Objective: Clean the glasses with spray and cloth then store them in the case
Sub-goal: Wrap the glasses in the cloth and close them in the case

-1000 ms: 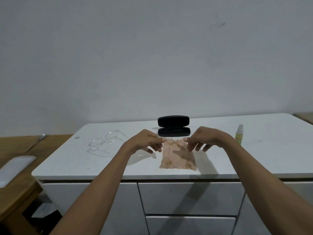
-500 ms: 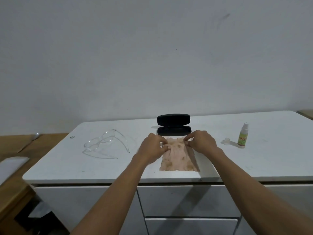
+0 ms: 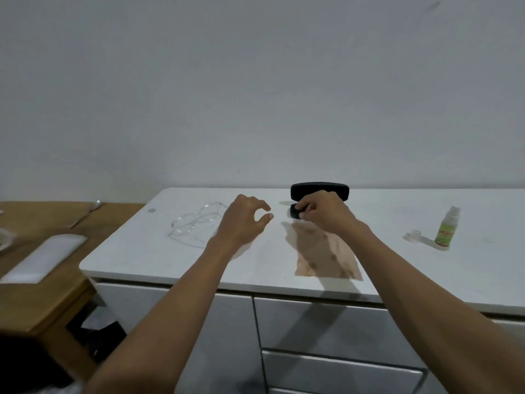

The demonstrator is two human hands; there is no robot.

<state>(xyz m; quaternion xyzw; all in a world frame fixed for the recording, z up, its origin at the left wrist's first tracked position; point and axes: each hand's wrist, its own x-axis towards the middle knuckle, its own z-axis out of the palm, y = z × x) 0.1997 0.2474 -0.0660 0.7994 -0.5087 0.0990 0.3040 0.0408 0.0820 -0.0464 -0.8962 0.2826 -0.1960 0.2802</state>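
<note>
Between the hands and just beneath the right hand [image 3: 324, 213], the cloth [image 3: 324, 255] is lying flat; that hand's fingers are curling at the open case [image 3: 319, 190]. Left hand [image 3: 243, 221] is hovering empty, loosely curled, beside the glasses [image 3: 196, 223]. Spray bottle [image 3: 447, 227] is standing far right. Cleaning seems unstarted; next likely calls for lifting the glasses.

The case [image 3: 319, 190] is plain black; the cloth [image 3: 324, 251] is pale peach, blotched with darker brown patches; the glasses [image 3: 196, 223] are clear, almost colourless; the spray [image 3: 447, 227] is a white bottle with a green and yellow label, its cap [image 3: 413, 236] clear; the counter [image 3: 170, 260] is white, the wall [image 3: 255, 95] pale grey, the table [image 3: 42, 302] brown wood
</note>
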